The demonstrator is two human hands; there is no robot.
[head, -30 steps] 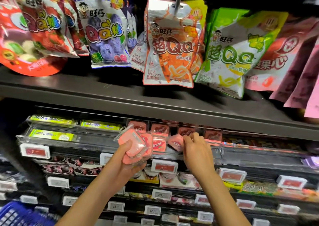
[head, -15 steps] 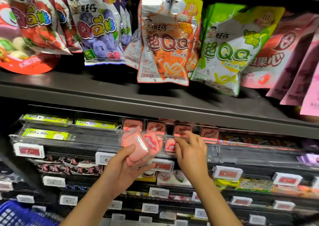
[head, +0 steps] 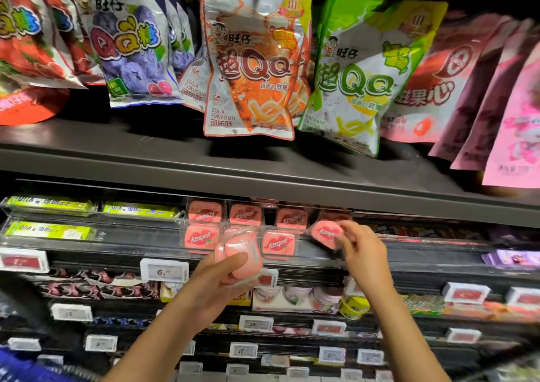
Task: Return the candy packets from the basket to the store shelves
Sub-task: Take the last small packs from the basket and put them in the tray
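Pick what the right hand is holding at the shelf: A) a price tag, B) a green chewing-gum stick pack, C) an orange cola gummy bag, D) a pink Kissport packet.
D: the right hand pinches a pink Kissport packet at the clear shelf tray, beside the row of matching packets.

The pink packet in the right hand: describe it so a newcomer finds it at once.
Under the dark shelf of hanging candy bags runs a clear plastic tray of pink lip-print Kissport packets. At that row's right end, the right hand pinches one small pink plastic-wrapped packet, the only one tilted, not slotted.
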